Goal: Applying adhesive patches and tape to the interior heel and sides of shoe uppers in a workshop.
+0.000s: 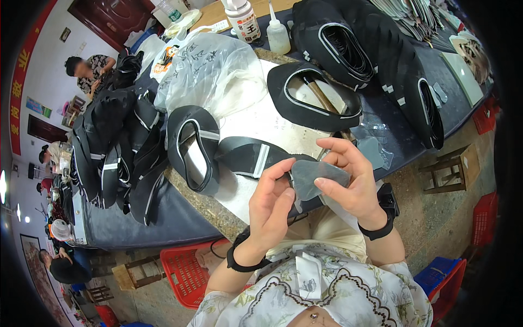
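Grey patch (318, 177) at frame centre, long axis running left-right, pinched by right hand (351, 180); left hand (272, 204) grips its left end w/ black strap (250, 155).

Counter (218, 210) runs diagonally, speckled stone edge, dark cover (174, 218) over left end. On it: white sheet (261, 122), black shoe uppers (193, 147) with white trim, stacked black pieces (114, 147) at left, crumpled plastic bag (210, 71), white bottles (243, 20) at far edge.

White labelled bottle (243, 20) (red-orange band) behind a printed plastic bag (210, 71).
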Demonstrator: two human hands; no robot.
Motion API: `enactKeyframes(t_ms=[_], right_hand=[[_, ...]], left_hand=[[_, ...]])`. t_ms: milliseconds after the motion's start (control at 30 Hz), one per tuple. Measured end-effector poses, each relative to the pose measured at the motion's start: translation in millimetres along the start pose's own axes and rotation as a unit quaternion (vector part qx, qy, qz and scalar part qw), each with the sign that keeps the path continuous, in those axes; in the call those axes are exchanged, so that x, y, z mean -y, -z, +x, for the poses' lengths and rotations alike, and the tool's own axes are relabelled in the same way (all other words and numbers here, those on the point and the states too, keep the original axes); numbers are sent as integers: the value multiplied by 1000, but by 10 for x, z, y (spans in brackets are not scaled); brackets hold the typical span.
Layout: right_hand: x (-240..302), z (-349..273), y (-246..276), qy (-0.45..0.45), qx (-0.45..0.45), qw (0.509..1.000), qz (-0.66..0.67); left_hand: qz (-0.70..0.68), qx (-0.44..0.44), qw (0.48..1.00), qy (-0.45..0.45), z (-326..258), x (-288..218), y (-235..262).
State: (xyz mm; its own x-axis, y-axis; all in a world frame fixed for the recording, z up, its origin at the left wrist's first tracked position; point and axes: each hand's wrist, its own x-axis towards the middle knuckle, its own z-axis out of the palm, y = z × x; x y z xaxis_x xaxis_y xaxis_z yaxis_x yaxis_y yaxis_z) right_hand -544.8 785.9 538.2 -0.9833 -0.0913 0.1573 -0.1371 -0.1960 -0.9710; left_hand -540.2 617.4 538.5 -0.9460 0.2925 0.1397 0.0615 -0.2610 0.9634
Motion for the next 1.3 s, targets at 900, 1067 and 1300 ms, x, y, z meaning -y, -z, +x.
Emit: enactKeyframes(t_ms=[900, 1067, 1300], right_hand=[[55, -111, 74, -101, 29, 984, 142], [15, -83, 60, -18, -20, 987, 159], [125, -1, 363, -132, 165, 966, 146]], left_hand=[[221, -59, 963, -144, -85, 162, 157], [225, -56, 963, -136, -78, 123, 160], [131, 30, 988, -71, -65, 51, 267]])
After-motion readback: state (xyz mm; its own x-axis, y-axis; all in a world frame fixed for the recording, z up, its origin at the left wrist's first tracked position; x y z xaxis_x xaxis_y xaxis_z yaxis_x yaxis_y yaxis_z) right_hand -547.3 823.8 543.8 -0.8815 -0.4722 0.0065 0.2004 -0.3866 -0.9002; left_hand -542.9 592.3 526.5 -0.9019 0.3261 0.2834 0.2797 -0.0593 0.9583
